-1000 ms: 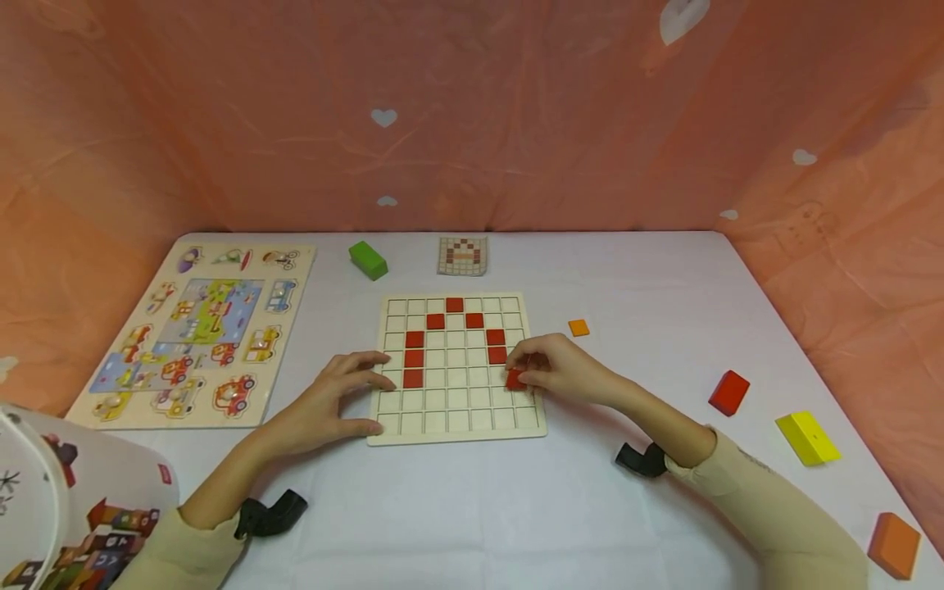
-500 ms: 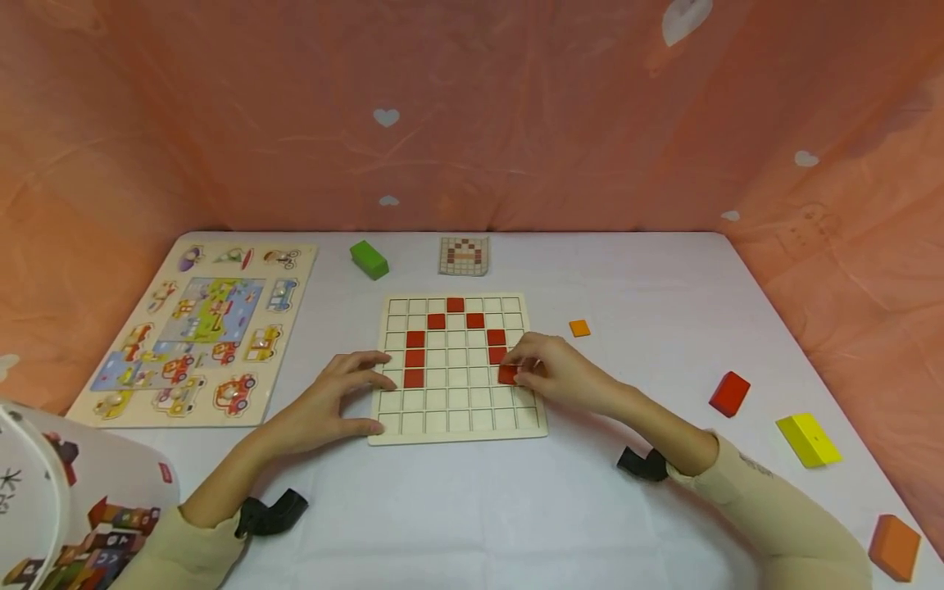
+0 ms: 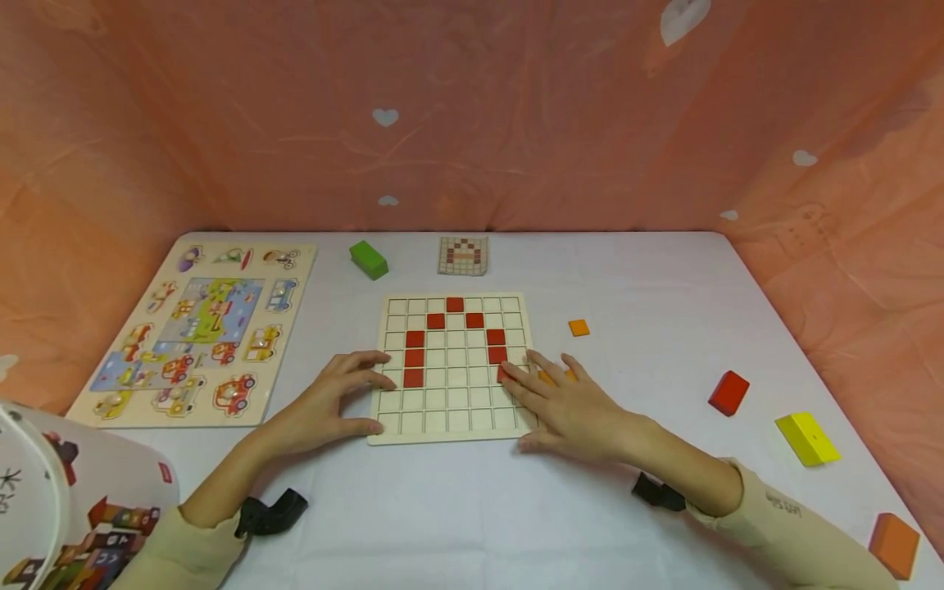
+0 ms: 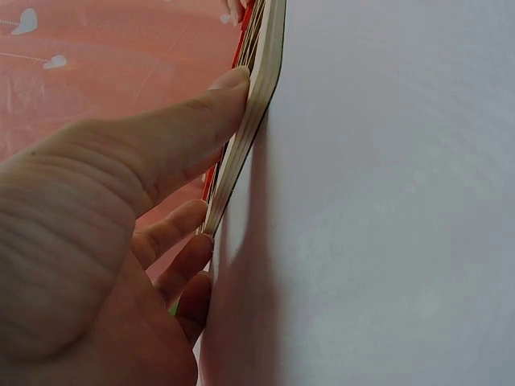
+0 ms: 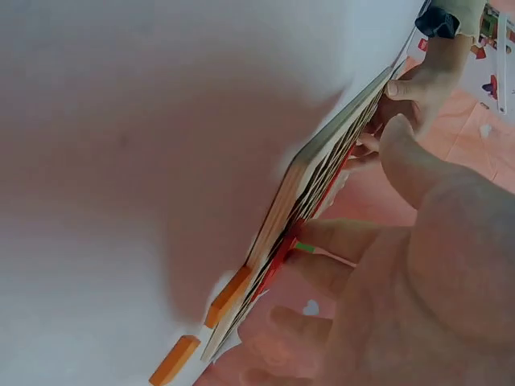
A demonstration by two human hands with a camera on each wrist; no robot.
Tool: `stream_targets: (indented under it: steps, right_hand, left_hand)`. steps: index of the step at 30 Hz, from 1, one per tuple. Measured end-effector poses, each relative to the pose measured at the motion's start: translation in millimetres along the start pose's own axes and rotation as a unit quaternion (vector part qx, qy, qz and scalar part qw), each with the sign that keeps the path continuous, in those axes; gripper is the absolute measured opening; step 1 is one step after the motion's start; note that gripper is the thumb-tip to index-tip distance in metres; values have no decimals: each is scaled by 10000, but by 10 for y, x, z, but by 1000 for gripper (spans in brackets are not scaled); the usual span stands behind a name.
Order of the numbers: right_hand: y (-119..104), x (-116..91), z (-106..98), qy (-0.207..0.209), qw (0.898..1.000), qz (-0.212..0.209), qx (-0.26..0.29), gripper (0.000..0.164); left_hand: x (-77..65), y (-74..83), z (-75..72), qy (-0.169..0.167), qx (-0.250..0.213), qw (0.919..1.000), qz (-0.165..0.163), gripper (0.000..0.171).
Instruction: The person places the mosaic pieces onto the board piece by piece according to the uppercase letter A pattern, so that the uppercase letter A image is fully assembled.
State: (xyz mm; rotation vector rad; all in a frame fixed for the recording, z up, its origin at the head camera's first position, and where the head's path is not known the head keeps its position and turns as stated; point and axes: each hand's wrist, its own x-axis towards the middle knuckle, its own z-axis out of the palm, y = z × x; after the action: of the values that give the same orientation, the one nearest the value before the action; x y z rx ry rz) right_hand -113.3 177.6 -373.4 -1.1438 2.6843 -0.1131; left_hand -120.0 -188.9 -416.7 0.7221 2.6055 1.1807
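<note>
A cream grid board (image 3: 446,418) with red square tiles (image 3: 415,358) arranged in an arch-like outline lies before me. My left hand (image 3: 324,401) rests at the board's left side, thumb near the lower corner; the left wrist view shows the thumb (image 4: 185,133) touching the edge of the board (image 4: 256,104). My right hand (image 3: 583,414) is spread over the right edge, a fingertip on a red tile (image 3: 502,374) it partly hides. In the right wrist view, straight fingers (image 5: 338,233) reach the red tile's level. Orange tiles (image 5: 228,297) lie beside the board, partly behind that hand.
A vehicle puzzle board (image 3: 214,328) lies at left, behind a printed white bucket (image 3: 111,483). Behind the grid are a green block (image 3: 368,260) and a small pattern card (image 3: 463,256). At right are an orange tile (image 3: 578,328) and red (image 3: 729,393), yellow (image 3: 807,438) and orange (image 3: 895,546) blocks.
My right hand slid a red tile leftward on the board, then let go of it and spread its fingers, shifting slightly down and right. Orange tiles now show between its fingers. The left hand stayed put.
</note>
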Motion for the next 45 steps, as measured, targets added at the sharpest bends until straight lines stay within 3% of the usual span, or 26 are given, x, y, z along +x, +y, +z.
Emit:
stream_targets:
  steps: [14,18,21,25,28,33,37,41,45]
  right_hand:
    - [153,47,0,-249,9926,-270,1159,79]
    - [411,82,-64,388,9810,-80,1899,68]
    - [734,105,-109,1113,9622,329,2462,50]
    - [1092,91,-142,1509,9406,858,2918,39]
    - [1205,86,-139,1384,9414,994,2910,39]
    - [1205,115,-119,1235,9584,922,2404,28]
    - [1187,129,-109,1221,9660,927,2082,19]
    - [1185,124,-114,1135,9649,989,2152,20]
    - [1170,157,-134,1315,9549,966,2481,18]
  left_hand:
    - [-3,-6,12,7,-26,10000,-21,42]
    - [-3,0,12,6,-40,10000,-31,42]
    - [0,0,12,7,-17,10000,-8,42]
    - [-1,-3,14,1,0,10000,-11,42]
    - [-5,0,12,-10,-4,10000,-24,42]
    - [-8,7,3,0,0,10000,-10,42]
    - [-4,8,1,-6,3,10000,-26,42]
    - [1,7,2,-11,16,10000,-26,42]
    - [-2,2,1,-3,26,10000,-16,42]
